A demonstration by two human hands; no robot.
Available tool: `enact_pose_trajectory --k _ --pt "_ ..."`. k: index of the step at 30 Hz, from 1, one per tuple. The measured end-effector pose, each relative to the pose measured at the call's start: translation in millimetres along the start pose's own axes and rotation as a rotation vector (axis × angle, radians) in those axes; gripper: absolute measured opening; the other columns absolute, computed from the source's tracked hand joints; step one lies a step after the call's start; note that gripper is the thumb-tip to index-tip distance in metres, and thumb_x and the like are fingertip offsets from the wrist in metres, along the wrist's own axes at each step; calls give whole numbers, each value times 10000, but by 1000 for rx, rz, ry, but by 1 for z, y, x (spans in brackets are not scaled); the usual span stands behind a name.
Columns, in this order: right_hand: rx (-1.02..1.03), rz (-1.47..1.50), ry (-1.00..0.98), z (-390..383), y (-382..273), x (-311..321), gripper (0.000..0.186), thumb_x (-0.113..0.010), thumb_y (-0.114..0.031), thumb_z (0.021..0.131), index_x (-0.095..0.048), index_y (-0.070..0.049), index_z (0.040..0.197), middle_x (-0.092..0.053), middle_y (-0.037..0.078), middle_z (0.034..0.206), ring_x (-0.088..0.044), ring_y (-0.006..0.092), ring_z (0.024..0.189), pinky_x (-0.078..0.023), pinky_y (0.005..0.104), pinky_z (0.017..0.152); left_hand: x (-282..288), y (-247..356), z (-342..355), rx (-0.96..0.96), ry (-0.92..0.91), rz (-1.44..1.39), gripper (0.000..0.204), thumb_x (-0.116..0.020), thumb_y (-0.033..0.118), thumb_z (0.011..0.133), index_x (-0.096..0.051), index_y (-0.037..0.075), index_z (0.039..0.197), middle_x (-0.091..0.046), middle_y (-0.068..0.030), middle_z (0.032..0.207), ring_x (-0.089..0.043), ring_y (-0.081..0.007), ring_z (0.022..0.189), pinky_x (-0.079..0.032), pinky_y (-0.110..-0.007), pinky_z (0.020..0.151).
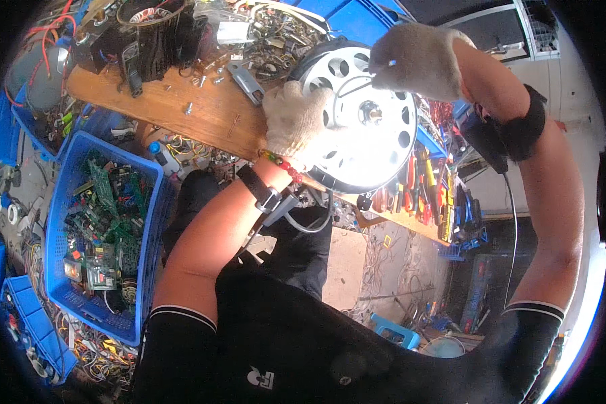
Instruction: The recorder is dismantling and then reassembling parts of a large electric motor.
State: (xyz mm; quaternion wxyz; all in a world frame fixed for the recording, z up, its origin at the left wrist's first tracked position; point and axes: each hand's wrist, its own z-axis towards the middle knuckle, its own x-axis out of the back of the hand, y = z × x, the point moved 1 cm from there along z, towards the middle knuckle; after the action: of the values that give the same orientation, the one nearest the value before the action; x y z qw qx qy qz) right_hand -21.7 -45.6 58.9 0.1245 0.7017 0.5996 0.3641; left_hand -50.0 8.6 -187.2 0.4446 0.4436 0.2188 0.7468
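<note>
A round silver metal wheel [384,145] with a ring of holes and a central shaft [369,112] stands tilted at the bench edge, a black rim showing behind it. My left hand [296,121], in a pale knitted work glove, grips the wheel's left side; glare washes out some of its fingers. My right hand [414,64], gloved too, is closed at the wheel's upper right edge. A thin dark line runs over the wheel's face toward that fist, and I cannot tell whether it is held. What the right fingers close on is hidden.
A wooden bench [161,108] carries loose screws, a grey clip-shaped part [245,84] and a heap of small metal parts [283,30]. Screwdrivers and pliers [421,188] line its right end. A blue crate [148,222] of green circuit boards stands at left. Cables litter the floor.
</note>
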Motion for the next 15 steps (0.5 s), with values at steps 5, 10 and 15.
enact_pose_trajectory --k 5,10,15 --pt "-180 299 18 -10 -6 13 224 -660 -269 959 -775 -124 1085 -764 138 999 -757 306 930 -606 434 811 -2 -6 -3 -81 146 26 661 -909 547 627 -749 160 1137 -661 -167 988 -640 -370 965 -480 -529 847" --pt "96 -5 108 -7 -24 27 234 -622 -327 997 -750 -135 1032 -769 138 974 -755 332 898 -589 453 787 2 -3 -1 -15 17 -5 635 -905 539 638 -746 179 1135 -648 -160 1021 -623 -365 1011 -456 -531 887" --pt "-244 268 165 6 -32 34 361 -509 -428 1052 -719 -135 1064 -754 134 874 -745 334 878 -576 475 775 -2 -5 2 21 -20 -62 633 -903 533 633 -740 198 1146 -633 -157 1047 -616 -365 1038 -442 -531 903"
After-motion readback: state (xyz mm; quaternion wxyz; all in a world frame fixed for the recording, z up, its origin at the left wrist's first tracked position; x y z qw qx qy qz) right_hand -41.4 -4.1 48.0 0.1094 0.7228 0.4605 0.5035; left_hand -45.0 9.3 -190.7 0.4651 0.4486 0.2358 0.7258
